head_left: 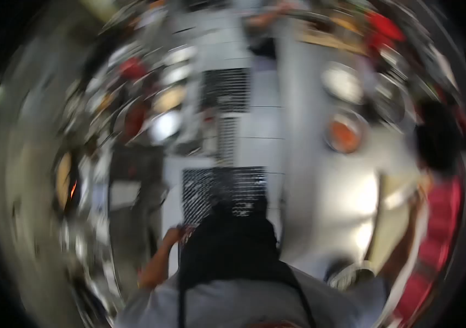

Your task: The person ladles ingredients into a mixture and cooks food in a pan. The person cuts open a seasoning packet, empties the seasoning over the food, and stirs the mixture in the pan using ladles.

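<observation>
Head view: heavy blur is noted. The left hand (pixel 174 235) is seen beside the black apron (pixel 227 251); whether anything is held in its grip cannot be told. The right hand (pixel 422 193) is extended near a pale board (pixel 387 232) on the right side of the metal bench (pixel 304 164); its grip cannot be made out. A person in red (pixel 435 235) is positioned alongside. Farther up the bench, a bowl (pixel 347 115) of orange food (pixel 344 136) is placed.
</observation>
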Demonstrator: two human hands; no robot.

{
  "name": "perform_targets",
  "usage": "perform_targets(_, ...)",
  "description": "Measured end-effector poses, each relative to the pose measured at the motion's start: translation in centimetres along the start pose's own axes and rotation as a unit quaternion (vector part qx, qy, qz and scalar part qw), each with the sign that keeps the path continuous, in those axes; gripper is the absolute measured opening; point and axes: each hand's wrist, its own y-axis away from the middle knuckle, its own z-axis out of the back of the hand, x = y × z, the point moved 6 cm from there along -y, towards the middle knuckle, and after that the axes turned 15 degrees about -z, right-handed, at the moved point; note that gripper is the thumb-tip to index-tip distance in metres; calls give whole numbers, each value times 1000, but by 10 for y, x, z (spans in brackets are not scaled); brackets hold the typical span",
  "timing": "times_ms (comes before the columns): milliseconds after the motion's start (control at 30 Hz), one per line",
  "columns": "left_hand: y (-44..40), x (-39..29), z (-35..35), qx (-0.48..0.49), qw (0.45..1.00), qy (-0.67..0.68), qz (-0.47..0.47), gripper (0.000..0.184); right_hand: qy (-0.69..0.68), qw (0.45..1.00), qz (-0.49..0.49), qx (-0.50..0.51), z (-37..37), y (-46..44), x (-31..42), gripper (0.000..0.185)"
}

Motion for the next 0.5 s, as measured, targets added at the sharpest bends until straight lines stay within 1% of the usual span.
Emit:
perform_targets(33, -9, 13, -21, -84, 989, 87, -86, 45, 12, 999, 26, -13, -13, -6, -2, 44)
perform_targets(67, 5, -28, 21, -75, 995, 10, -63, 43, 28, 998, 41, -33, -24, -14, 2, 43)
perform_targets(100, -7, -10, -8, -89, 993, 18, -76, 40, 44, 996, 51, -51, -26, -20, 8, 42)
perform_targets(167, -22, 0, -29, -73, 991, 112, -8, 37, 83, 991, 66, -81, -21, -26, 17, 40)
perform_targets(267, -6, -29, -15, -73, 984, 158, 32, 35, 118, 985, 67, -108, -9, -27, 5, 38)
perform_targets(367, -5, -22, -40, -159, 976, 148, 0, 34, 124, 975, 106, -151, 19, -19, 35, 34)
perform_targets(400, -2, -25, -40, -189, 964, 185, -6, 33, 126, 971, 123, -165, 26, -16, 45, 33)
perform_targets(500, 4, -19, -59, -158, 969, 153, 109, 30, 146, 955, 184, -183, 47, 6, 71, 30)
